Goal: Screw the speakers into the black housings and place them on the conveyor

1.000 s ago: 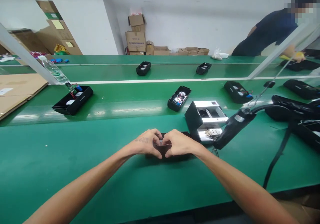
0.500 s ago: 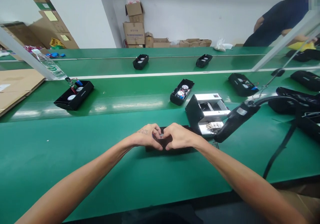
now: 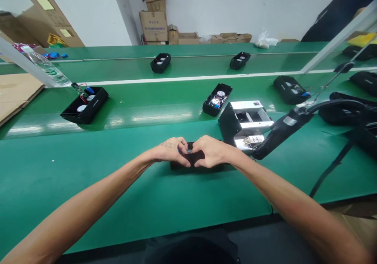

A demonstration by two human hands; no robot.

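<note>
A black speaker housing point(image 3: 195, 159) lies on the green bench in front of me, mostly covered by my hands. My left hand point(image 3: 173, 149) grips its near wall from the left, thumb on the outside and fingers curled inside. From the right, my right hand point(image 3: 214, 151) holds the same wall in the same way, the thumb tips a little apart. The fingertips meet something small inside the housing that I cannot make out. Just right of my right hand stands a silver and black machine point(image 3: 246, 125); an electric screwdriver point(image 3: 284, 132) hangs at its side.
Open speaker housings with white round speakers and wires lie beyond, one at left point(image 3: 85, 106) and one behind the machine point(image 3: 217, 99). A water bottle point(image 3: 48, 68) leans by the left post. Cardboard point(image 3: 17, 93) lies at far left. A co-worker point(image 3: 338, 10) stands at the upper right.
The view has tilted down and shifted slightly, so everything sits higher in the picture. Both hands stay on the speaker housing with almost the same grip. The co-worker has moved further right.
</note>
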